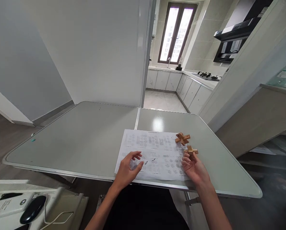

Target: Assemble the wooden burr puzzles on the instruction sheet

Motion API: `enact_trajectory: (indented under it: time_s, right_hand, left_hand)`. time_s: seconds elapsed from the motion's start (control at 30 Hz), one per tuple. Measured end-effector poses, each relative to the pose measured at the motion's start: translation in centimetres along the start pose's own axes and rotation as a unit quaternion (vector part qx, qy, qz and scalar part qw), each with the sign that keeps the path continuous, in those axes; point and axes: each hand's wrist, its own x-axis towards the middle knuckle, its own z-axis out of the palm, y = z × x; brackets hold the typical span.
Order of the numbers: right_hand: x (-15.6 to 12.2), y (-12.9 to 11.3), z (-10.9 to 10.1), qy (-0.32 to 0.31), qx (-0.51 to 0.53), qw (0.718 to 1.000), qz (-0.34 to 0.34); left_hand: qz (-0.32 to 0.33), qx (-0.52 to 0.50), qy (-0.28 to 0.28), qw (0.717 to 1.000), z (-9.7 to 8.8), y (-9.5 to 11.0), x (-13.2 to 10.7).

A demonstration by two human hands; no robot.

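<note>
In my right hand (194, 167) is a small wooden burr puzzle (191, 150), its crossed bars gripped between thumb and fingers at the right edge of the paper. Just beyond it a second wooden burr puzzle (182, 138) rests over the sheet's far right corner. My left hand (130, 167) hovers over the lower left of the printed instruction sheet (145, 148), fingers curved and apart, with nothing in it. Rows of small diagrams cover the sheet, too fine to read.
The folding table (85, 140) has a seam (137, 118) across its middle. At lower left stands a white cabinet (8, 187) with a black computer mouse (33, 209) and a cable. Shelving (260, 118) is on the right; a kitchen counter (193, 76) lies beyond the doorway.
</note>
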Motion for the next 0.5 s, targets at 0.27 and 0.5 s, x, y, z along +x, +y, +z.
enact_trajectory:
  time_s: [0.27,0.5]
  right_hand:
    - [-2.6,3.5,2.1,0.015,-0.183,0.979,-0.088]
    - [-4.2,5.3,3.4,-0.037,-0.443,0.877,-0.181]
  left_hand:
    - [-0.017,0.001,-0.005,1.0,-0.1,0.6,0.1]
    - [-0.049,-0.007,-0.022,0.999,-0.2,0.8,0.1]
